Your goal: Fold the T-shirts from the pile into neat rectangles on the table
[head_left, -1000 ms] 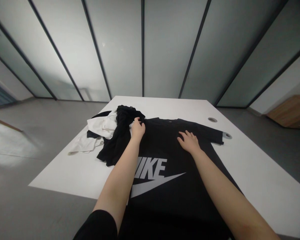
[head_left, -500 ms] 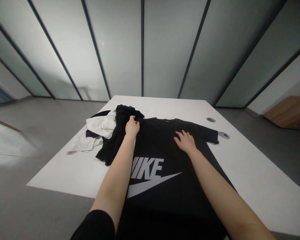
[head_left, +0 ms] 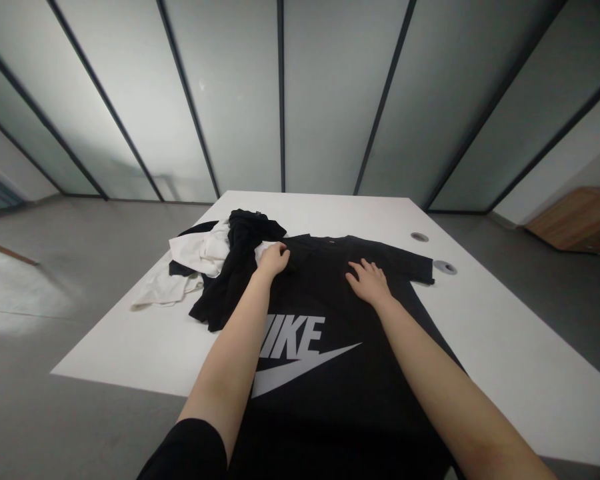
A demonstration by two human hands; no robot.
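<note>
A black T-shirt (head_left: 325, 280) with grey NIKE lettering and a swoosh lies spread out, collar at the far end and lower part toward me. My left hand (head_left: 275, 259) is closed on its left sleeve near the shoulder, and the gripped cloth is drawn in over the body of the shirt. A small white patch shows beside those fingers; I cannot tell whether it is tabletop or cloth. Flat on the right chest, below the collar, rests my right hand (head_left: 370, 283), fingers spread and holding nothing.
Crumpled black clothing (head_left: 247, 243) and white clothing (head_left: 205, 253) are heaped left of the shirt on the white table (head_left: 500, 340). Two round grey fittings, a far one (head_left: 419, 237) and a nearer one (head_left: 445, 267), sit at the right. Frosted glass panels (head_left: 320, 100) stand behind.
My left hand has moved slightly right and nearer, bringing the sleeve inward over the shirt. My right hand stays on the chest. The view has shifted slightly.
</note>
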